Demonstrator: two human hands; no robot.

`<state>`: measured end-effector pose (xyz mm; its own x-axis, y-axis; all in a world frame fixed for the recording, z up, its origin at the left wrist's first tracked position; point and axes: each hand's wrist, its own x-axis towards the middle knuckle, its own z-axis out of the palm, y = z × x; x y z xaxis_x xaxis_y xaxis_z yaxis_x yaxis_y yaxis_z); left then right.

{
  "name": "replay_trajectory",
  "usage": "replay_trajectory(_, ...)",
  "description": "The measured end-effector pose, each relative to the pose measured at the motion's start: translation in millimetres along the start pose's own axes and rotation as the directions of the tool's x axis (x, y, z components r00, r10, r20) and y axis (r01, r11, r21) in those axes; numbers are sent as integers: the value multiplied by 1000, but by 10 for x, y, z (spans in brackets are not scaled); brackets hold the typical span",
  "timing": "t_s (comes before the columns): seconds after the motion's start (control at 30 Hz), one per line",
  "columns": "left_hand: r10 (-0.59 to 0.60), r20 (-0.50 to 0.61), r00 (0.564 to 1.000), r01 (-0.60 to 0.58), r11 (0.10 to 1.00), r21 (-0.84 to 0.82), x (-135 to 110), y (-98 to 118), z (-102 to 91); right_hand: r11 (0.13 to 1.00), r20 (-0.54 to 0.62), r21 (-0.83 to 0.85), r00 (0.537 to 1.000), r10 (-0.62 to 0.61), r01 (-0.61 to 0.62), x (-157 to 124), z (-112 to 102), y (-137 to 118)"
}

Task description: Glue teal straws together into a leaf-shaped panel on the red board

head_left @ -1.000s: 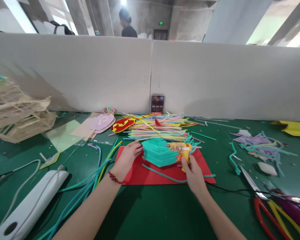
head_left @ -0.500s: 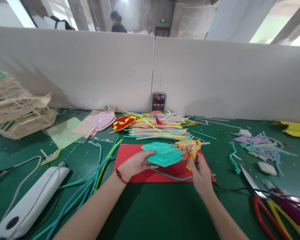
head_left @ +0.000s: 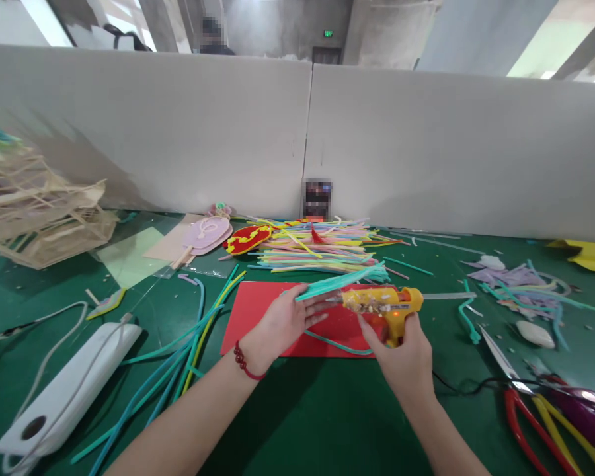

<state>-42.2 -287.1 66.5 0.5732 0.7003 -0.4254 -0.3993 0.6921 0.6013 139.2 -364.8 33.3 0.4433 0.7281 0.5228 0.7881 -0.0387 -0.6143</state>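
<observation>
My left hand holds a teal panel of pipe cleaners side by side, tilted so that it shows nearly edge-on. My right hand grips a yellow hot glue gun by its handle. Its nozzle points left, at the panel's underside near my left fingers; whether it touches is hard to see. A clear glue stick sticks out of the gun's back. Below both hands lies a red sheet, with a loose teal pipe cleaner across its front part.
Several coloured pipe cleaners lie in a pile behind the sheet. Scissors and a black cord are at the right. A white power strip lies left, beside loose strands. A white partition stands behind.
The teal panel has turned from showing its flat face to nearly edge-on. The glue gun has swung more level, with its nozzle now beneath the panel, and my right hand moved slightly right.
</observation>
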Motion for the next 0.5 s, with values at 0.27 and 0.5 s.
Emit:
replay_trajectory(0.27,19,-91,996,-28,995,-97,-7,-63,109,928,-96,-200,936,-338,314,-38,20,-20)
replay_trajectory(0.5,7,-97,995,-12,998,-60,15,-114,83,874,-98,-268,891,-443,405,-37,29,-16)
